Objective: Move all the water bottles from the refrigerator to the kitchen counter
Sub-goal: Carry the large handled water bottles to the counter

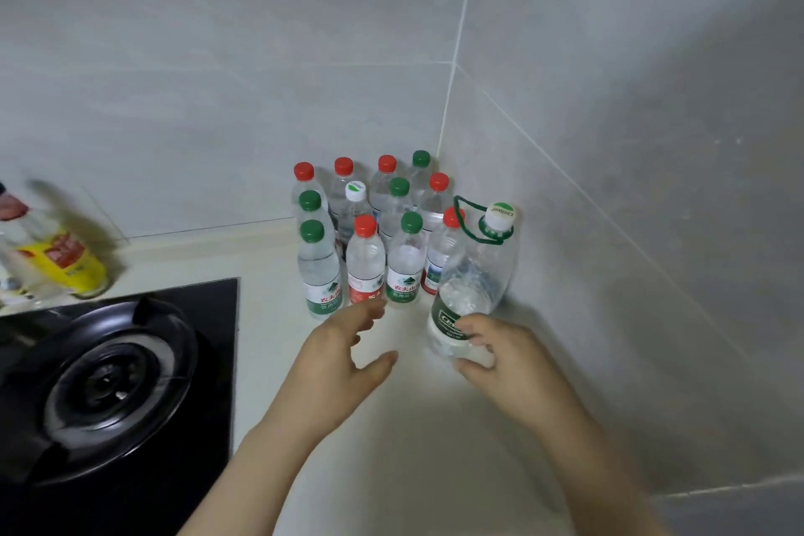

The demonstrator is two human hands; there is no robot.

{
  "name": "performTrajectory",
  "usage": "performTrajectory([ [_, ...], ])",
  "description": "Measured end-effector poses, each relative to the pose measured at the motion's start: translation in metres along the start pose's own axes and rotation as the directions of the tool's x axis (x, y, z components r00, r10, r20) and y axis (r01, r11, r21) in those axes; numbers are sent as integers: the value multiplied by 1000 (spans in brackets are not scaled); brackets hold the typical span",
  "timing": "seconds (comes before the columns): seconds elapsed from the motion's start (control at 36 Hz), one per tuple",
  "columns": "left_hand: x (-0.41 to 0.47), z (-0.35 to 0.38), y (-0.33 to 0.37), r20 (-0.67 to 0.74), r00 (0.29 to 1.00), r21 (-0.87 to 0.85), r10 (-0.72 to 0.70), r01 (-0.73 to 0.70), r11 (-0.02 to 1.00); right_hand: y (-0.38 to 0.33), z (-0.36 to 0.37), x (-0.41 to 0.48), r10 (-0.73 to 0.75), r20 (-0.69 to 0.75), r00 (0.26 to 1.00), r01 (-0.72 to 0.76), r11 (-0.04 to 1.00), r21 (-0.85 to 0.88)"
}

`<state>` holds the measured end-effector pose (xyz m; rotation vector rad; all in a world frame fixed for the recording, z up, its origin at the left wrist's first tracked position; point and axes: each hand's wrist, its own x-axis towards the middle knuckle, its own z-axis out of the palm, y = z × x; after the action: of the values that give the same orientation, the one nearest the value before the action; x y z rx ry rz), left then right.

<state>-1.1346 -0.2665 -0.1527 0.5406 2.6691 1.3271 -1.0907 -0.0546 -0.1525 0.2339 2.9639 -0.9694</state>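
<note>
The right hand [500, 348] grips the large bottle [474, 274] low on its body. The fingers curl round the near side over the dark green label, and the thumb lies beneath. This bottle is clear, ribbed plastic, broad and rounded at the shoulder, with a white cap and a thin green carrying loop at its neck. It leans with its top towards the far right. I cannot tell whether its base rests on the counter [413, 426], a smooth, pale cream surface.

The left hand [343, 353] holds nothing. Its fingers are spread and only loosely bent, and the fingertips reach close to the near row of small bottles [365, 257]. I cannot tell whether they touch.

The small bottles stand upright in a tight cluster on the counter, tucked into the far corner just left of the large bottle. They are slim, clear plastic cylinders with glossy wrap labels in red or green. Six have red screw caps, five have green, and one in the middle has white.

Matte grey wall tiles [217, 78] with pale grout lines meet at the corner behind them. On the left, a black glass hob [217, 318] is set into the counter, carrying a round, dark metal burner [108, 383] with a shiny ring. At the far left stands a blurred yellow-labelled bottle [65, 261].
</note>
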Motion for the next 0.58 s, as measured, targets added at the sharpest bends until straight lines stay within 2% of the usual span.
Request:
performTrajectory([
  [0.36, -52, -95, 2, -227, 973, 77, 30, -12, 997, -118, -40, 4, -290, 27, 957, 290, 957, -10],
  [0.58, -81, -124, 18, -369, 929, 128, -11, 62, 990, -168, -52, 11, -507, 71, 859, 507, 862, 20],
])
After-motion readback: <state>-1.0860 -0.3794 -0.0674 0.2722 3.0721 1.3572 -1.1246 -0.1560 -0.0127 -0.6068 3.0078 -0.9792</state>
